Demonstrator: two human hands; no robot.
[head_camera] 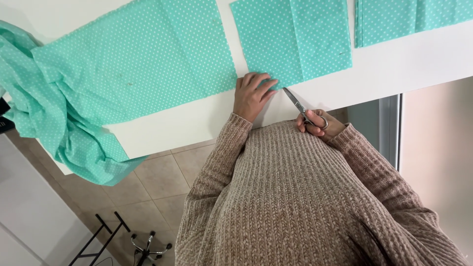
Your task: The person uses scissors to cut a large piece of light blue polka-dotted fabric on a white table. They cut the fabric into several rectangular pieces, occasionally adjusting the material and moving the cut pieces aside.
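Two hands at work: left hand [252, 94] pressed flat, fingers spread, on the near edge of a cut piece of mint dotted cloth [290, 39]; right hand [318, 123] curled through the loops of steel scissors [301, 108], blades nearly closed, tips at the cloth's corner. Mid-cut, by the look; probably next, a steady snip along the edge. Soft, thin cotton on a smooth white table [394, 69], uncut length [128, 64] draped off the left.
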